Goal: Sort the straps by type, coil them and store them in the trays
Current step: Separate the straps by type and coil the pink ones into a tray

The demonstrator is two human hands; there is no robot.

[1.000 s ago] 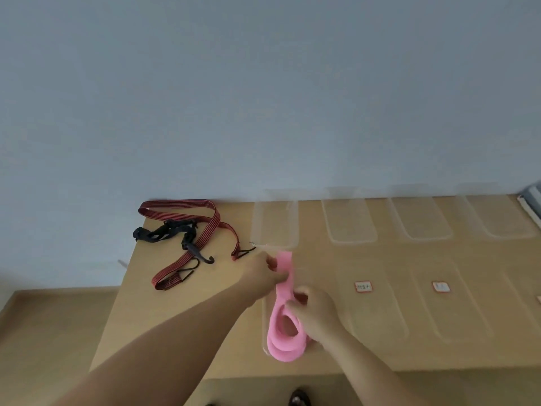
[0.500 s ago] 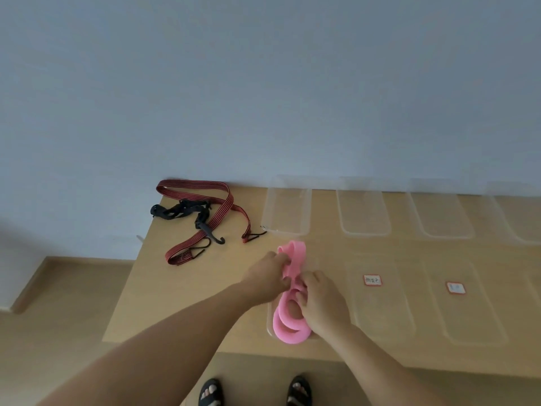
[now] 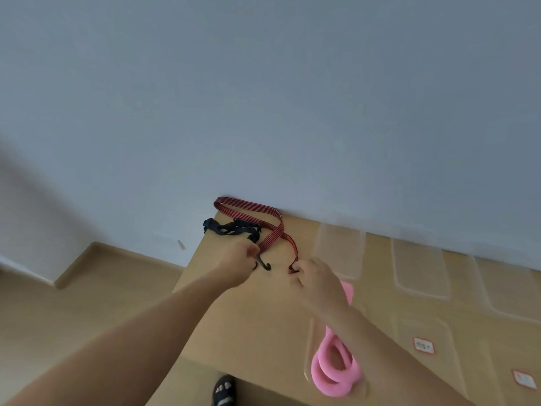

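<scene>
The red striped strap (image 3: pixel 270 234) lies at the far left corner of the table (image 3: pixel 248 317), looped back toward the wall, with both ends coming forward to you. Your left hand (image 3: pixel 238 259) has its fingers curled round the end with the black hook (image 3: pixel 265 265), which sticks out below your fist. Your right hand (image 3: pixel 317 278) is at the other end; its fingers are bent together and seem to pinch the small red hook there, though blur hides the fingertips. A black strap (image 3: pixel 231 228) is bunched just behind your left hand. The pink strap (image 3: pixel 330 373) sits coiled in the near clear tray (image 3: pixel 308 344), under your right forearm. More clear trays (image 3: pixel 418 268) line the table to the right.
</scene>
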